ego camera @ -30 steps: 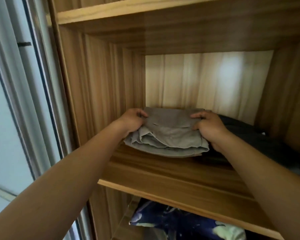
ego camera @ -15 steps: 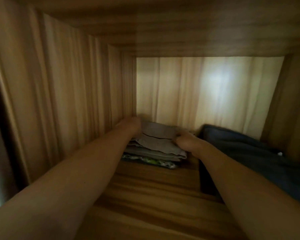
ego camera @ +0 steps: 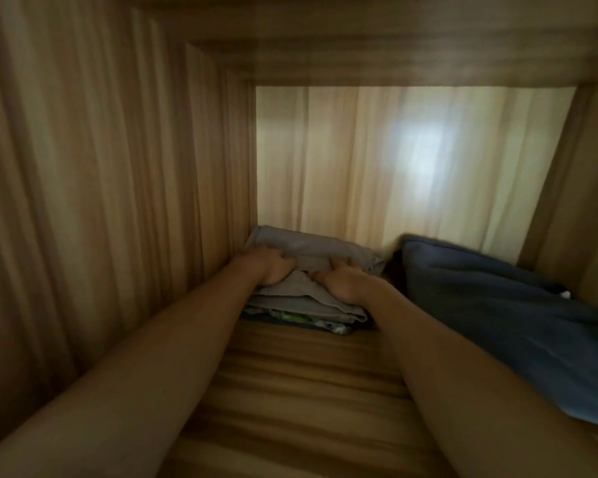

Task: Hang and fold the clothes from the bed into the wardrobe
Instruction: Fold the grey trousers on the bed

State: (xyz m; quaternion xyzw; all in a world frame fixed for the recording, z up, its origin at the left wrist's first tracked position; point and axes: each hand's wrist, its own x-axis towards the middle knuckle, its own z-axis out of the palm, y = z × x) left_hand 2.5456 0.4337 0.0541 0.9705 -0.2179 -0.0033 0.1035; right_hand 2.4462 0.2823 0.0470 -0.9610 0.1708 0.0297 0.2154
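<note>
Moved since half a second ago: right hand (ego camera: 342,284), drawn in toward left hand (ego camera: 273,267); I log them close together, not touching. Grey garment (ego camera: 311,251): folded, far left corner of shelf (ego camera: 290,391), atop patterned garment (ego camera: 308,320). Left hand grips its top fold; right hand lies on it, grip unclear. Blue garment (ego camera: 497,305): right, just beside the pile.

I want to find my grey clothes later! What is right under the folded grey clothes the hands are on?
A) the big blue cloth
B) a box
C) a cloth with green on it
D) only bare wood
C: a green-patterned cloth peeks out beneath the grey folded clothes that the left hand and right hand touch.
</note>
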